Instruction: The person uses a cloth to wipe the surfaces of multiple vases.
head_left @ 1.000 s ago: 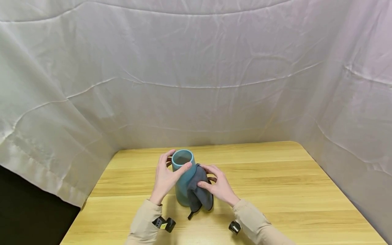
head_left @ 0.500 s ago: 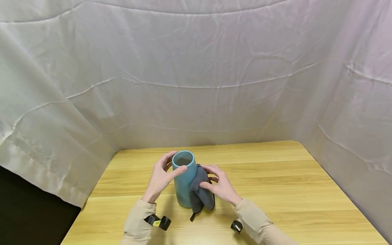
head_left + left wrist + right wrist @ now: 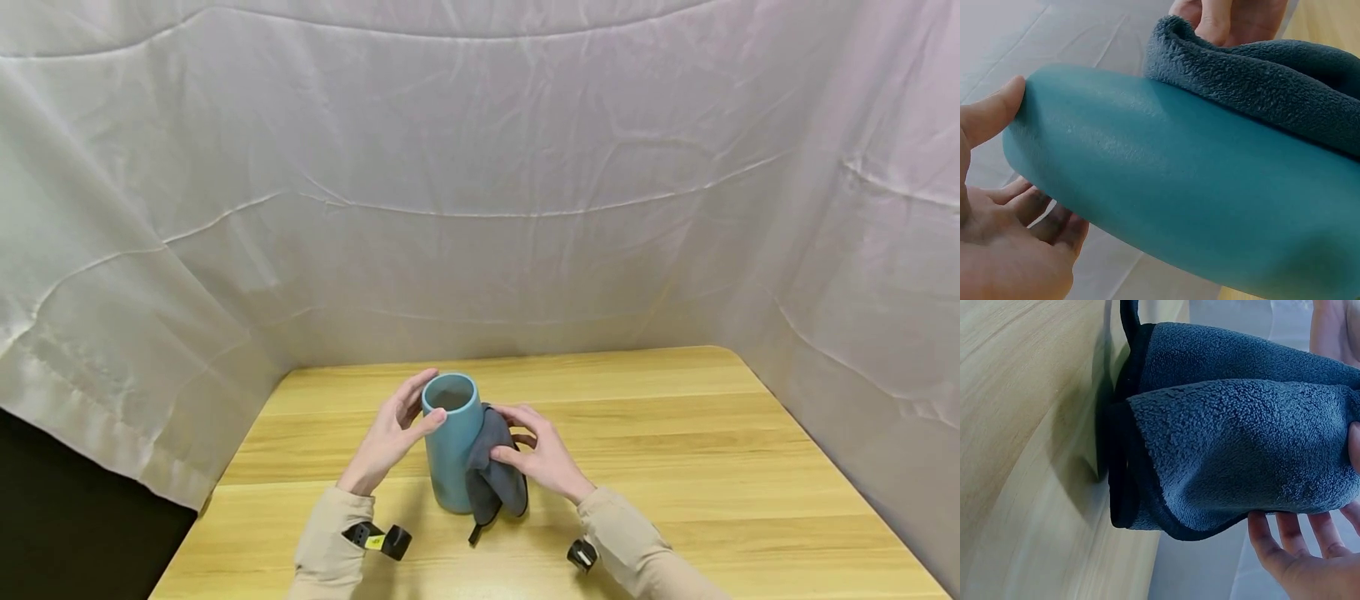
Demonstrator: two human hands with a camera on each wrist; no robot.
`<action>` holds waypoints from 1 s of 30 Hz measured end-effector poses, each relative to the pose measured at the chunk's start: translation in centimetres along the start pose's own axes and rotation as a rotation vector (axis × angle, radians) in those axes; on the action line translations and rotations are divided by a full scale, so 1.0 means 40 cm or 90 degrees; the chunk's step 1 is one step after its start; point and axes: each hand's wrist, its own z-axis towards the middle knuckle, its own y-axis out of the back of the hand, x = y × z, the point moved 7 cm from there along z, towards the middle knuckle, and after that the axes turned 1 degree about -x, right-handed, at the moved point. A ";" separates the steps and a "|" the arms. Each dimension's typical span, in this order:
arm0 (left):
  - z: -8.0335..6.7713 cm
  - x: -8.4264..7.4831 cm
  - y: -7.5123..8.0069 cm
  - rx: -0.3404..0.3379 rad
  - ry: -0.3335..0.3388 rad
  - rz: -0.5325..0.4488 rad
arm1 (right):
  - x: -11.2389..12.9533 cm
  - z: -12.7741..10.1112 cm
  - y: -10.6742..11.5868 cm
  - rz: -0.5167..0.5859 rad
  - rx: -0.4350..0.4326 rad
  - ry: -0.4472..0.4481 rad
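A white draped sheet walls in the scene from 9 round through 12 to 3 o'clock. Below it the wooden table fills the lower part of the head view.

Near the table's middle, toward 6 o'clock from the sheet's back fold, stands an upright teal vase, open mouth up. It looks glazed and smooth, so I judge it stiff, fairly heavy, slippery under bare skin and liable to break if tipped; the safest hold would be around the upper body just under the rim, from both sides.

At the vase's 3 o'clock side hangs a dark grey fleece cloth with a black edge binding and loop, soft and light, touching the vase wall.

The right hand presses the cloth against the vase, thumb and fingers bent around the fabric. The left hand, at the vase's 9 o'clock, has its fingers spread, thumb tip on the rim and fingers behind the neck, steadying rather than clamping.
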 end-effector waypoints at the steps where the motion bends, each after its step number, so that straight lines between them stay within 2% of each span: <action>1: -0.002 -0.002 -0.003 -0.005 -0.003 0.010 | 0.000 0.000 0.000 0.000 0.000 0.002; 3: -0.005 -0.008 -0.009 -0.033 -0.005 0.033 | 0.000 0.000 0.001 0.000 0.000 0.005; 6: -0.011 -0.016 -0.016 -0.107 0.002 0.073 | 0.000 -0.001 0.001 0.001 0.001 0.008; 9: -0.014 -0.018 -0.018 -0.171 0.011 0.087 | 0.000 -0.001 0.000 0.005 0.002 0.009; 12: -0.016 -0.019 -0.017 -0.204 0.012 0.082 | 0.000 -0.001 -0.001 0.006 0.003 0.009; 23: -0.017 -0.014 -0.009 -0.203 0.012 0.054 | 0.000 0.005 0.001 0.002 -0.007 0.006; 30: -0.015 -0.011 -0.008 -0.202 0.015 0.052 | 0.044 0.025 0.012 0.018 -0.020 0.029</action>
